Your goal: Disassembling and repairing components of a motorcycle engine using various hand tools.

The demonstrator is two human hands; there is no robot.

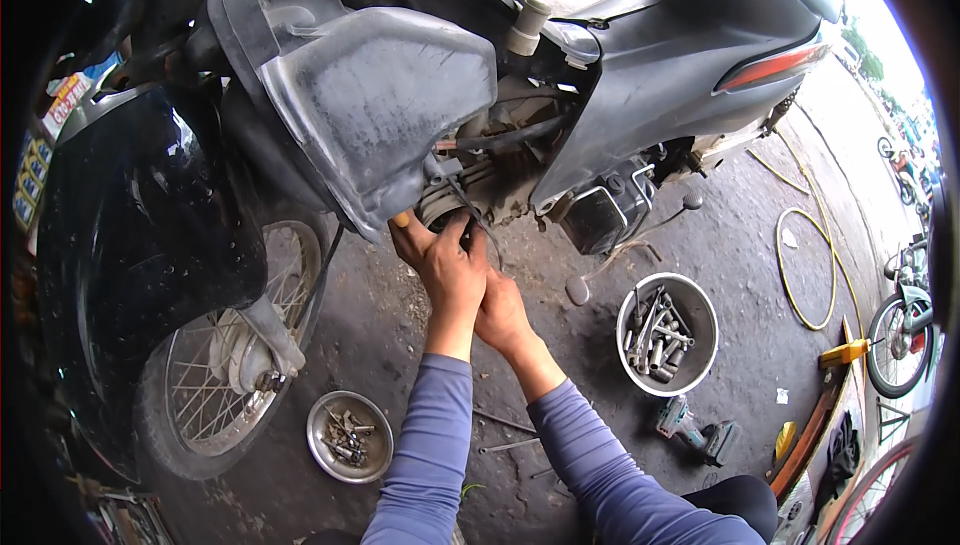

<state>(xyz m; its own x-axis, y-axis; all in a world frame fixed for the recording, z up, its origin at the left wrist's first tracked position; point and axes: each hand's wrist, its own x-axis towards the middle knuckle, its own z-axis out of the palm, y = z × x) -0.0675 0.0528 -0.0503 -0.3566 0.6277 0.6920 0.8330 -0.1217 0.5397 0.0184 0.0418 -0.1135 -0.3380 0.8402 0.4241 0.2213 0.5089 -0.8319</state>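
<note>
Both hands are together at the engine (505, 180) of a grey motorbike, below its scuffed grey plastic cover (385, 95). My left hand (448, 270) has its fingers bent up against the engine's underside. By its fingertips shows a small orange-yellow piece (402, 218), whose kind I cannot make out. My right hand (502, 307) presses close beside and partly behind the left, with its fingers mostly hidden. A thin black cable (470, 203) hangs down to the fingers. Whatever the closed fingers hold is hidden.
A metal bowl of sockets and wrenches (715, 320) stands right, with a cordless power tool (695, 432) below it. A smaller bowl of bolts (318, 425) sits at lower left, near the spoked front wheel (165, 415). A yellow hose (832, 275) lies far right.
</note>
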